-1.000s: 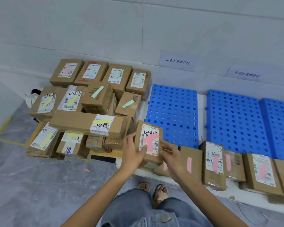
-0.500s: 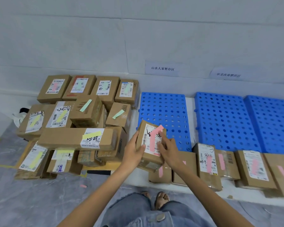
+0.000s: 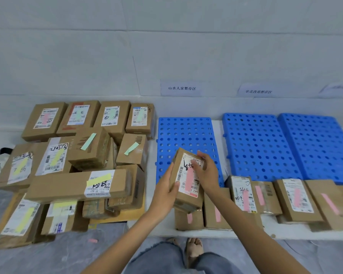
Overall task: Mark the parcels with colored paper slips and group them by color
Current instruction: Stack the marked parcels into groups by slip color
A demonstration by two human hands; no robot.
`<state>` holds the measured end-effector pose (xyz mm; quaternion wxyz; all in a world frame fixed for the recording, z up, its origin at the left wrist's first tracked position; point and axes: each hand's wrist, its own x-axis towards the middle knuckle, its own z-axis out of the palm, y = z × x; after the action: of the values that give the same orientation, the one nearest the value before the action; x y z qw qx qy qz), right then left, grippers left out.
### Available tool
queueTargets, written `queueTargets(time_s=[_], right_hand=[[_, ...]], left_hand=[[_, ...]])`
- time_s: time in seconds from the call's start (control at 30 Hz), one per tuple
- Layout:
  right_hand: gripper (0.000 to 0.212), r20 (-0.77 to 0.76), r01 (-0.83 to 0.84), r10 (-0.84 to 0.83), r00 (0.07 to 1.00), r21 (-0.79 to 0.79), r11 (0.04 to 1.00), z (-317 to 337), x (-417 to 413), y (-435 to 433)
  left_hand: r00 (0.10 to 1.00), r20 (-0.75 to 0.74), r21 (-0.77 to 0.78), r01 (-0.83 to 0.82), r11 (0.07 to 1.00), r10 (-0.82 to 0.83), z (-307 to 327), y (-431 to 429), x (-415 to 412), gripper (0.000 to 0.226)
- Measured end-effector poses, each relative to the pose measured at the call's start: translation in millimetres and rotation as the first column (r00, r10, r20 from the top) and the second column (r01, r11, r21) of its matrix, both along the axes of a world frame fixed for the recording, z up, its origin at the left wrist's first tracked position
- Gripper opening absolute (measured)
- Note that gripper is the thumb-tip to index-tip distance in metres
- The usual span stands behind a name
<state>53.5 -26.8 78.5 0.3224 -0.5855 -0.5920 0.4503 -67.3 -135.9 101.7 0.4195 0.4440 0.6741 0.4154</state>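
Since half a second ago the small brown cardboard parcel with a white shipping label (image 3: 188,204) has been lifted away from the low row of boxes and now hangs above the near edge of the blue perforated plastic pallet (image 3: 186,133), and the pink paper slip (image 3: 190,179), which stood up bent before, lies flat along the label. The left hand (image 3: 165,187) grips the parcel's left side with its thumb on the edge, and the right hand (image 3: 209,175) curls its fingers (image 3: 202,157) over the top right corner, so both hands are clasped on the parcel and it touches nothing else. Just beneath and to the right, a row of brown parcels with pink slips (image 3: 294,196) sits on the low white board (image 3: 206,234) in front of the pallet; well apart to the left, a pile of brown boxes with yellow and green slips (image 3: 95,182) is stacked on the floor. The step in hand looks like adding this parcel to the pink group. To do it well, I would keep the label facing up so the slip stays readable, smooth the slip down once more with the right thumb, lower the box level into a free spot next to the pink row, and let go only once it rests steadily
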Motion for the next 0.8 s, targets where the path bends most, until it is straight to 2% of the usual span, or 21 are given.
queueTargets(time_s=[0.1,0.2,0.3,0.37,0.5,0.6,0.67,0.7,0.8], right_hand=[[0.015,-0.021,0.101,-0.1,0.995,0.013,0.995,1.3,9.9,15.7],[0.02,-0.012,0.209,-0.209,0.978,0.006,0.978,5.1,27.5,36.8],[0.018,0.051,0.238,-0.237,0.97,-0.017,0.971,6.0,56.1,60.0],[0.009,0.138,0.211,-0.203,0.969,-0.052,0.976,-0.1,78.3,78.8],[0.018,0.279,0.101,-0.057,0.959,-0.143,0.985,-20.9,112.6,114.0],[0.035,0.335,0.011,0.074,0.939,-0.245,0.969,-28.4,121.3,129.8],[0.049,0.392,-0.084,0.179,0.903,-0.246,0.965,-28.7,117.3,130.3],[0.054,0.359,-0.142,0.22,0.907,-0.229,0.963,-26.7,111.6,126.7],[0.06,0.122,-0.259,0.288,0.95,-0.21,0.943,-16.9,80.1,108.6]], left_hand=[[0.998,0.069,-0.002,0.002,1.0,-0.001,-7.5,7.6,6.5,0.058],[0.991,0.132,-0.023,-0.032,0.999,0.035,-12.0,16.9,12.9,0.058],[0.98,0.167,-0.054,-0.103,0.993,0.111,-16.4,26.3,14.3,0.058],[0.974,0.163,-0.067,-0.149,0.987,0.158,-21.0,37.0,12.8,0.058],[0.96,0.147,-0.091,-0.228,0.969,0.24,-28.0,61.7,13.8,0.059],[0.953,0.139,-0.093,-0.26,0.961,0.271,-33.6,80.3,16.0,0.059],[0.945,0.144,-0.099,-0.28,0.955,0.292,-37.4,91.3,18.2,0.059],[0.942,0.145,-0.1,-0.291,0.952,0.303,-39.8,96.5,19.0,0.059],[0.927,0.16,-0.109,-0.326,0.939,0.34,-43.7,112.4,17.4,0.059]])
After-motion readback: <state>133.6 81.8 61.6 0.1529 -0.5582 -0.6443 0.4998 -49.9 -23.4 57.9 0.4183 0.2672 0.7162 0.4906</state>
